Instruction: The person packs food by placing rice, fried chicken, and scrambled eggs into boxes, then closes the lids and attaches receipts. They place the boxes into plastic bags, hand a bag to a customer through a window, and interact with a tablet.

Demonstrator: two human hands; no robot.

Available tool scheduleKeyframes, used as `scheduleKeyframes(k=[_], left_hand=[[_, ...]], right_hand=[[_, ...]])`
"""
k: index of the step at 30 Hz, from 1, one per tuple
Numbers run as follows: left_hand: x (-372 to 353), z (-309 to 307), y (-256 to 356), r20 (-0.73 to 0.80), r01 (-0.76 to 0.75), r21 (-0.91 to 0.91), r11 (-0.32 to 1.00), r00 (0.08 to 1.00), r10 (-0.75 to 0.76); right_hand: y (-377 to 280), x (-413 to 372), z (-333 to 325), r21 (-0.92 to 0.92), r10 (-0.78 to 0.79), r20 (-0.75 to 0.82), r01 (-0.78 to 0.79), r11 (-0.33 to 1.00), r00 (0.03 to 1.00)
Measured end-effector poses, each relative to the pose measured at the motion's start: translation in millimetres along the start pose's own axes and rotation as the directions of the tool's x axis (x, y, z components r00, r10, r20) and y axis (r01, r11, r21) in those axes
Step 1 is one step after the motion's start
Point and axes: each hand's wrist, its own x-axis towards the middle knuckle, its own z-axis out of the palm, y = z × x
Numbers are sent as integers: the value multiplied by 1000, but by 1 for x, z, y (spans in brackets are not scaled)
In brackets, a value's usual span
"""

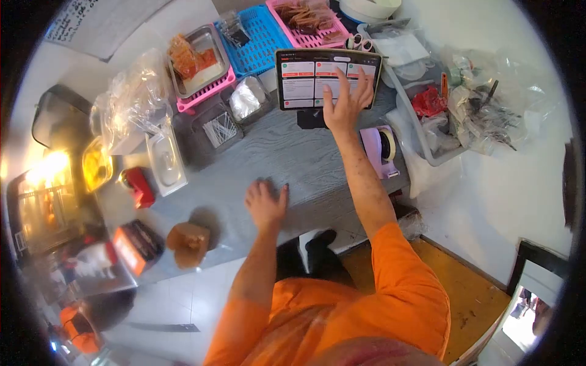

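Observation:
My right hand [348, 102] is raised at the tablet [299, 82], its fingers spread over the right part of the lit screen; whether a fingertip touches the glass I cannot tell. The tablet stands on a small black stand [312, 119] and shows rows of white and red panels. My left hand [266, 202] lies on the grey table [274, 161] near its front edge, fingers apart and holding nothing. A lilac tape dispenser [374, 148] sits to the right of my right forearm.
Left of my left hand stand an open brown carton [187, 245], an orange box [132, 250] and a red dispenser [139, 188]. Blue basket [259, 39], metal tray [220, 67] and straw container [218, 130] line the back. A bin of plastic bags [436, 160] is at right.

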Motion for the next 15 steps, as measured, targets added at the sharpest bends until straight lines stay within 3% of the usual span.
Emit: scheduleKeyframes(k=[2,5,8,12,14,15], left_hand=[[-2,-2,1,3,2,-3,1000,1000,-2],[0,-8,4,64,40,22,999,997,-41],[0,-10,6,60,25,-21,999,998,-24],[-1,-7,4,61,21,-26,999,998,-19],[2,-6,5,52,21,-32,999,998,-20],[1,-7,5,48,28,-20,999,998,-27]], right_hand=[[11,-18,2,-45,88,-9,-89,995,996],[23,-37,1,-59,87,5,-87,994,996],[29,-45,-1,-158,59,98,-43,986,993],[31,-32,-15,-199,5,96,14,980,995],[30,-9,-45,-5,-103,-141,103,995,985],[33,1,-80,-6,-76,-228,77,997,971]])
